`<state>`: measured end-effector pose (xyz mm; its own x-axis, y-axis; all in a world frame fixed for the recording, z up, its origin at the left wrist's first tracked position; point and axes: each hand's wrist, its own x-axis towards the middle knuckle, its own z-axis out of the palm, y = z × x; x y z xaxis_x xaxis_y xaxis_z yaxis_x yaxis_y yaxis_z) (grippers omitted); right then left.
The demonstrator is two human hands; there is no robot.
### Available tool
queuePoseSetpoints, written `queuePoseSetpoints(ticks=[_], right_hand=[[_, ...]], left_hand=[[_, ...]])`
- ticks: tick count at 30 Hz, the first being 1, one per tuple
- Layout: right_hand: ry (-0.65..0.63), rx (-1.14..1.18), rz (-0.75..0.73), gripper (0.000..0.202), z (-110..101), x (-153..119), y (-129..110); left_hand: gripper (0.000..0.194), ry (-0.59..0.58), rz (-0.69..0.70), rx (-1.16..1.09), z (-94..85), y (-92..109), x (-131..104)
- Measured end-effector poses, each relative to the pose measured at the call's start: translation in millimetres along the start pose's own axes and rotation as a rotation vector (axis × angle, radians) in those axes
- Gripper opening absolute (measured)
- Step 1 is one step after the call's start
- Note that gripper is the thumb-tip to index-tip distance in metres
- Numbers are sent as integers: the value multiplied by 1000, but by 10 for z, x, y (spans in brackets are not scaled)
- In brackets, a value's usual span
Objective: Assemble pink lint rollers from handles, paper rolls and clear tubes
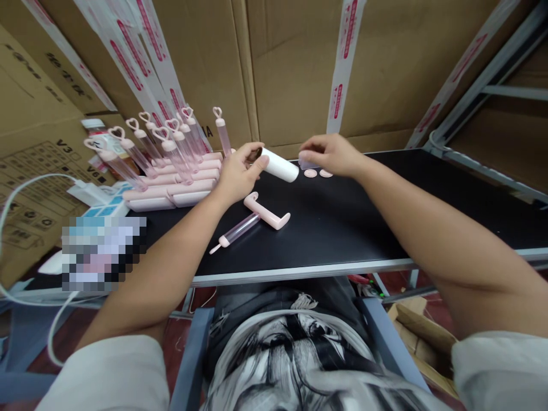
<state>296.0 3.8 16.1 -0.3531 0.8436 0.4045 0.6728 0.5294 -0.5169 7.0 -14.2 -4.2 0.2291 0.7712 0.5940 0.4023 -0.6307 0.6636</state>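
Left hand point(245, 171) pinches a tube point(281, 166), bracket point(270, 215) at its six o'clock — right hand point(331, 154), at three o'clock, curls at a clear piece point(305, 164); whether gripping, I can't tell.

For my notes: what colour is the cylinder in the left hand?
The cylinder is white, clearest in the head view.

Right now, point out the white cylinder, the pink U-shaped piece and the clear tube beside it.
White cylinder point(281, 165), head view, middle of its side.
Pink U-shaped piece point(268, 214), head view, middle of its long bar.
Clear tube point(242, 229), head view, middle of its barrel.
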Motion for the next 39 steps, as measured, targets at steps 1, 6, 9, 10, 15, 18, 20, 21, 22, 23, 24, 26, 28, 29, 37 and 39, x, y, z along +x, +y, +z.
queuePoseSetpoints(ticks=[1, 6, 9, 10, 15, 18, 20, 21, 22, 23, 24, 26, 28, 29, 37, 39], right_hand=[[-80, 45, -71, 43, 52, -41, -131], [-154, -58, -191, 49, 106, -127, -397], [109, -147, -28, 50, -86, -30, -110], [221, -180, 54, 50, -159, 12, 40], [500, -223, 408, 39, -321, 147, 817], [478, -194, 525, 34, -251, 155, 1116], [457, -166, 544, 36, -192, 153, 1238], [451, -155, 547, 39, -166, 152, 1281], [447, -147, 548, 42, -145, 152, 1315], [447, -143, 552, 44, -128, 151, 1342], [446, -139, 556, 46, -114, 151, 1363], [438, -125, 566, 48, -95, 152, 1395], [427, -101, 573, 49, -82, 153, 1416], [422, -89, 573, 48, -78, 154, 1424], [408, -84, 573, 47, -101, 141, 1374], [398, -87, 570, 47, -117, 133, 1343]], left_hand=[[63, -29, 12, 14, 21, 46, -27], [64, -62, 111, 64, 82, 192, -104], [61, -43, 108, 81, 70, 213, -98], [58, -44, 104, 89, 63, 214, -93], [39, -74, 80, 151, 39, 243, -82], [35, -87, 75, 215, 29, 301, -90], [34, -89, 78, 249, 22, 343, -95], [33, -91, 78, 259, 19, 359, -96], [32, -96, 76, 263, 17, 372, -97], [32, -101, 73, 264, 15, 381, -97], [31, -105, 69, 266, 14, 387, -97], [30, -112, 59, 270, 15, 390, -98], [30, -116, 52, 269, 16, 386, -99], [30, -117, 50, 268, 16, 382, -100], [30, -121, 31, 262, 8, 360, -101], [29, -121, 25, 266, 7, 368, -104]])
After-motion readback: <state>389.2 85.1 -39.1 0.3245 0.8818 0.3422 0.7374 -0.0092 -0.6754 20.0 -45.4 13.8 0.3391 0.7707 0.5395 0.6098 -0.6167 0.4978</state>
